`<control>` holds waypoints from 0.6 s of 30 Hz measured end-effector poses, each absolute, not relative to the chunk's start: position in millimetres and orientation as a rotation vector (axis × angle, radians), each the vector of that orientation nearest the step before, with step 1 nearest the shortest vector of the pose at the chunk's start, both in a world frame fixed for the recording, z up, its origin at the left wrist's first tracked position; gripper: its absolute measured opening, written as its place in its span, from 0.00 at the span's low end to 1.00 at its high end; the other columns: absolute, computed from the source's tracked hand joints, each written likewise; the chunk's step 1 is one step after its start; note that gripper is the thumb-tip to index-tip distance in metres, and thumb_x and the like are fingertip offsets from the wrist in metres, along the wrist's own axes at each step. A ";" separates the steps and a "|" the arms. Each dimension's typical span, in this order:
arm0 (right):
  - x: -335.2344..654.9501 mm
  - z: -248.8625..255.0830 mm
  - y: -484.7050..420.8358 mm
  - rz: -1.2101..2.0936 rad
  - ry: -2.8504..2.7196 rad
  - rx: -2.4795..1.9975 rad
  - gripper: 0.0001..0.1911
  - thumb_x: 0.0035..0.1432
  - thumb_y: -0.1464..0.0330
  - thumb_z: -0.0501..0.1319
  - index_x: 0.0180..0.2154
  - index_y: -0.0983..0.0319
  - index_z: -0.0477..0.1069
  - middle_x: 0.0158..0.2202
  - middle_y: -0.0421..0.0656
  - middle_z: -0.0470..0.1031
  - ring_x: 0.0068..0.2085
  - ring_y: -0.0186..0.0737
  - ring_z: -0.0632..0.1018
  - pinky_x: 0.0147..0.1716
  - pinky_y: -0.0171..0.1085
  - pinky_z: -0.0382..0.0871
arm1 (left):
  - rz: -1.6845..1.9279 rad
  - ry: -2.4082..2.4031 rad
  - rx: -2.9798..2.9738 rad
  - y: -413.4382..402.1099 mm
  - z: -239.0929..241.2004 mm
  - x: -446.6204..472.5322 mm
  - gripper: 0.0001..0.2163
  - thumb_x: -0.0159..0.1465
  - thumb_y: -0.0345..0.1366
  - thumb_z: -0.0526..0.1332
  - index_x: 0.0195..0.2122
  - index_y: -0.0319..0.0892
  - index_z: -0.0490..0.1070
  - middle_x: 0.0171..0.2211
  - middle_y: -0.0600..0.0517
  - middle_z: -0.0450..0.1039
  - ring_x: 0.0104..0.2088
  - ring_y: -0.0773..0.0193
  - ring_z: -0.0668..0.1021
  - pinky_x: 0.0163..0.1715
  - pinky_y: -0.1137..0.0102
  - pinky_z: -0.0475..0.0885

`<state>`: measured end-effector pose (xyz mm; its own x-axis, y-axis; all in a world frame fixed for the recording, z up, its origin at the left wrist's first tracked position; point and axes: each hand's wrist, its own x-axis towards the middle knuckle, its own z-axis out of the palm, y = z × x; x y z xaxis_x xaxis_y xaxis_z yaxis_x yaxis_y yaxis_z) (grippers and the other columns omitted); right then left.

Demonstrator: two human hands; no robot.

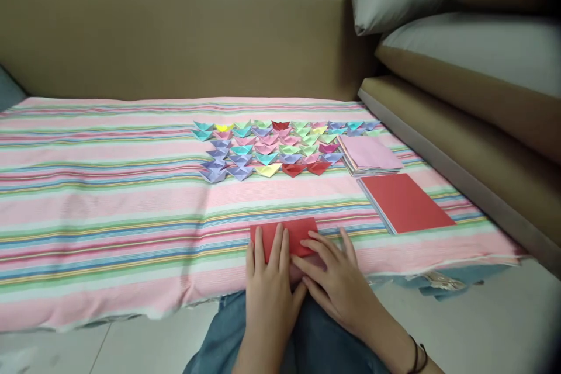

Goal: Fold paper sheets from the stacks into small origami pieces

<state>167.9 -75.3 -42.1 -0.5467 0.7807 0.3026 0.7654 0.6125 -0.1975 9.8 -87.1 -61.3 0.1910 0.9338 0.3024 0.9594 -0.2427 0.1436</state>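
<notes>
A red sheet of paper (pixel 302 228), which looks folded into a rectangle, lies on the striped cloth at the front edge, right before me. My left hand (pixel 269 280) rests flat on it with fingers stretched forward. From the right, my right hand (pixel 337 280) touches the paper's near right part, its fingers spread. The paper's near edge is partly hidden under both hands. Farther back sit rows of small folded paper boats (pixel 266 149) in purple, blue, green, pink, yellow and red.
To the right lie a stack of red-topped paper (pixel 407 201) and a stack of pink-topped paper (pixel 370 152). Under everything is a striped cloth (pixel 109 198). A brown backrest (pixel 175 41) rises behind, and grey-brown cushions (pixel 473 52) are piled at the right.
</notes>
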 end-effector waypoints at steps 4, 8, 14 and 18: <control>184.5 -42.8 -77.6 -0.051 -2.437 -1.298 0.19 0.61 0.68 0.56 0.53 0.51 0.68 0.50 0.45 0.72 0.55 0.48 0.69 0.58 0.65 0.44 | -0.417 -1.853 -2.350 -87.8 -59.5 9.4 0.36 0.57 0.50 0.60 0.63 0.38 0.54 0.65 0.48 0.51 0.64 0.38 0.52 0.58 0.47 0.57; 202.3 -40.5 -83.9 -0.103 -2.419 -1.316 0.18 0.60 0.69 0.57 0.52 0.50 0.68 0.52 0.42 0.72 0.56 0.49 0.67 0.58 0.65 0.45 | -0.377 -1.781 -2.365 -87.6 -55.3 8.4 0.36 0.54 0.53 0.63 0.63 0.49 0.55 0.65 0.47 0.53 0.63 0.36 0.55 0.57 0.44 0.57; 193.4 -28.4 -66.4 0.072 -2.218 -1.317 0.15 0.63 0.69 0.51 0.48 0.57 0.71 0.50 0.46 0.74 0.56 0.48 0.68 0.59 0.63 0.46 | -0.338 -1.682 -2.443 -87.4 -49.3 7.2 0.38 0.48 0.52 0.68 0.60 0.65 0.55 0.64 0.47 0.53 0.61 0.31 0.57 0.53 0.39 0.56; 168.8 -36.0 -38.6 0.420 -2.233 -1.004 0.19 0.62 0.74 0.48 0.50 0.61 0.71 0.52 0.47 0.73 0.55 0.40 0.71 0.57 0.47 0.62 | -0.349 -1.647 -2.452 -87.0 -54.2 5.4 0.36 0.49 0.57 0.64 0.60 0.66 0.55 0.65 0.47 0.52 0.61 0.30 0.57 0.52 0.38 0.55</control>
<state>168.8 -38.6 -36.0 -0.4991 0.7541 0.4270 0.5476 0.6563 -0.5190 5.4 -87.0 -54.2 0.3639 0.8871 0.2840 0.9261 -0.3773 -0.0081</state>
